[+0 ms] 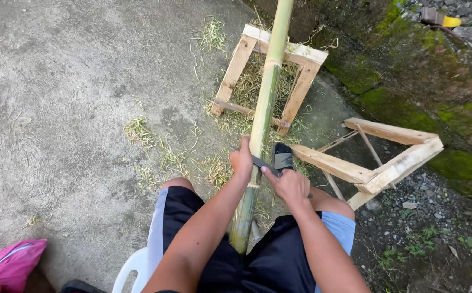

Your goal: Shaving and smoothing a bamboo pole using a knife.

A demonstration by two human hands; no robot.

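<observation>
A long green bamboo pole (263,108) is seen laid lengthwise from the seated person's lap to the top rail of a wooden trestle (271,76) standing on the concrete ground (73,97), near its mossy right edge. A second wooden trestle (379,160) is tipped on its side to the right, where the concrete gives way to gravel. Pale shavings (171,157) are scattered over the ground around the first trestle and beneath the pole.

The step in hand is judged to be the scraping of the pole's skin near a node: a dark blade (260,161) is held crosswise against the pole, just above the knees. The next stroke would seem to call for even pressure from both ends of the blade and for the pole to be kept from rolling on the rail.

The left hand (242,161) is closed over the blade's far end on the left side of the pole, fingers curled tight. The right hand (288,183) is clamped around the blade's other end on the right side, thumb laid along it. A sandalled foot (283,157) is planted just beyond the right hand. The corner of a white plastic chair (133,268) is visible beneath the person, and a pink bag (11,263) lies at the lower left corner of the concrete.
</observation>
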